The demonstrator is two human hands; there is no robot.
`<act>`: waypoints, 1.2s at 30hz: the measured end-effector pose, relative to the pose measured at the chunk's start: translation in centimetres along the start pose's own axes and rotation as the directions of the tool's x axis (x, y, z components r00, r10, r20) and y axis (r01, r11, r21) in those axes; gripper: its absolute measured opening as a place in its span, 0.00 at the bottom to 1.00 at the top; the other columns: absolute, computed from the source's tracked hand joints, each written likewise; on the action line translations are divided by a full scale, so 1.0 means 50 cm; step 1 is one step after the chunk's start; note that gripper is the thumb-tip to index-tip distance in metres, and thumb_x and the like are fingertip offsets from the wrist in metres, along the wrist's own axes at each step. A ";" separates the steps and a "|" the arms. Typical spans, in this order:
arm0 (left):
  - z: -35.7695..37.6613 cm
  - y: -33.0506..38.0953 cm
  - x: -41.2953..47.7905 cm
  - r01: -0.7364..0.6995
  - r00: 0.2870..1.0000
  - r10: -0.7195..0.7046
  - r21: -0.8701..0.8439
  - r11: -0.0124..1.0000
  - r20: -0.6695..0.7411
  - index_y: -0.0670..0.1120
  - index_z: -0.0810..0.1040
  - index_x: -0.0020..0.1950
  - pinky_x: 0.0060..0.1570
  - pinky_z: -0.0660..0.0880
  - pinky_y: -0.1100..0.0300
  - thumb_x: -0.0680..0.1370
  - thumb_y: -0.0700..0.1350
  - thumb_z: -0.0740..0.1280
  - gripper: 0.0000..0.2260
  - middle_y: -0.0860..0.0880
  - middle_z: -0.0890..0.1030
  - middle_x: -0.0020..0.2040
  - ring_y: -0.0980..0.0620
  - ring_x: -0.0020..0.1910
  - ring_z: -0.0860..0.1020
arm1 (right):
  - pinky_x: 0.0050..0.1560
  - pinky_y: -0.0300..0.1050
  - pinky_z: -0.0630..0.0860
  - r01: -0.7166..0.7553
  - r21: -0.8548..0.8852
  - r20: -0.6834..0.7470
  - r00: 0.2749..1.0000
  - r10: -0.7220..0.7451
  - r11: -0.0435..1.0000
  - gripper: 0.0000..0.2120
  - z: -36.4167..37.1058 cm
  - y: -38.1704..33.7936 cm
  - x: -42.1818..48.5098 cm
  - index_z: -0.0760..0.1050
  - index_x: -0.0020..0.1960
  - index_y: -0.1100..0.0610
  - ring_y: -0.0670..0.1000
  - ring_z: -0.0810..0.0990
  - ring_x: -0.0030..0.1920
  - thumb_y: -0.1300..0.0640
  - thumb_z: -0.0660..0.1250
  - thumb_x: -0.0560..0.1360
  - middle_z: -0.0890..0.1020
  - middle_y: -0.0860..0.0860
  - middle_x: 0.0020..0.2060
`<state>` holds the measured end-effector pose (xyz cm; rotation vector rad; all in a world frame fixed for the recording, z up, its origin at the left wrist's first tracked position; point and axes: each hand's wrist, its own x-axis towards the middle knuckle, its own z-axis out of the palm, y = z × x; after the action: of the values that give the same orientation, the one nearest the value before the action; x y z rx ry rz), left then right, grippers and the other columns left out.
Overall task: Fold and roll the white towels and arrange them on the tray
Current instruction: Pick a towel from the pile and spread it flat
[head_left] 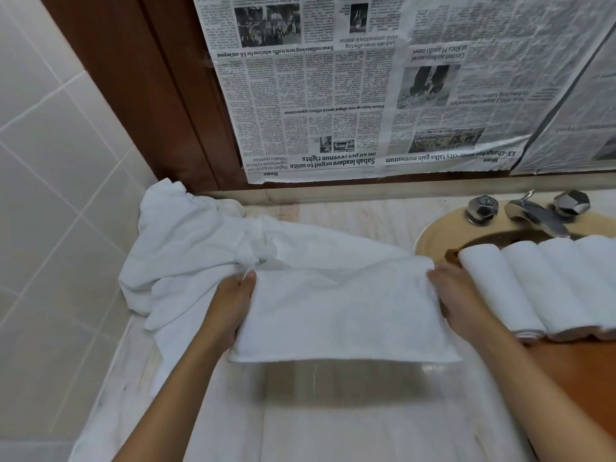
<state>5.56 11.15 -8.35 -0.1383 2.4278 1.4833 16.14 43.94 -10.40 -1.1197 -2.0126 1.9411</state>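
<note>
One white towel (pixel 340 315), folded into a wide band, hangs stretched between two hands above the counter (pixel 350 215). The left hand (pixel 233 308) grips its left end: the thumb (pixel 248 283) lies on top at the upper corner and the other fingers are curled out of sight beneath the cloth. The right hand (pixel 460 298) grips the right end, with its fingers (pixel 436 275) bent over the upper corner and pinching the fabric. The towel's lower edge hangs free below both sets of fingers and casts a shadow on the surface underneath. Beyond and outward from the left fingers, touching the held towel's upper left corner, sits one crumpled heap of white towels (pixel 186 248) pushed into the corner by the tiled wall (pixel 50 161); how many towels it contains cannot be told. Just outward from the right fingers, four rolled white towels (pixel 540 285) lie side by side, touching each other, on one brown wooden tray (pixel 573 378). The nearest roll is just beside the right knuckles and the fourth is cut off by the frame edge. The tray rests across one beige sink basin (pixel 436 238). Past the rolls, farther from the right fingers, stand one chrome faucet spout (pixel 540 218) and two faceted chrome knobs (pixel 481 208), one on each side of it. Well beyond both hands, upside-down newspaper sheets (pixel 333 95) cover the wall panel, at least two of them overlapping.
</note>
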 end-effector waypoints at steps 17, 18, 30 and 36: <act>0.035 -0.185 -0.050 0.135 0.983 -0.180 0.594 0.793 0.018 0.49 0.69 0.38 0.34 0.65 0.57 0.78 0.61 0.62 0.18 0.51 0.76 0.39 0.50 0.40 0.75 | 0.34 0.44 0.59 -0.256 -0.494 -0.079 0.965 0.250 0.831 0.20 0.007 0.142 -0.060 0.59 0.34 0.55 0.52 0.65 0.31 0.58 0.69 0.75 0.64 0.52 0.31; 0.040 -0.184 -0.044 0.119 0.984 -0.177 0.616 0.779 0.034 0.48 0.68 0.39 0.36 0.66 0.56 0.79 0.60 0.61 0.17 0.50 0.77 0.41 0.49 0.42 0.75 | 0.35 0.45 0.57 -0.221 -0.527 -0.065 0.973 0.221 0.820 0.20 0.010 0.146 -0.059 0.57 0.34 0.54 0.52 0.63 0.31 0.59 0.67 0.76 0.62 0.52 0.31; -0.008 -0.186 -0.043 0.135 0.927 -0.321 0.624 0.769 0.195 0.47 0.75 0.37 0.33 0.69 0.62 0.73 0.60 0.71 0.17 0.52 0.80 0.36 0.55 0.34 0.77 | 0.23 0.39 0.70 -0.360 -0.499 -0.023 0.915 0.403 0.788 0.13 -0.036 0.121 -0.073 0.72 0.36 0.63 0.55 0.76 0.24 0.59 0.73 0.73 0.77 0.58 0.28; 0.041 -0.172 0.005 0.074 0.984 -0.161 0.635 0.769 0.081 0.45 0.76 0.43 0.35 0.67 0.59 0.77 0.57 0.66 0.15 0.52 0.77 0.38 0.53 0.39 0.75 | 0.36 0.46 0.63 -0.224 -0.448 -0.067 0.974 0.218 0.865 0.16 -0.001 0.141 -0.031 0.64 0.32 0.57 0.53 0.70 0.33 0.60 0.68 0.73 0.69 0.55 0.30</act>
<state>7.73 8.97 -16.63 -0.0426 2.6012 0.5358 20.19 42.38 -16.16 -1.5174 -2.5089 1.5733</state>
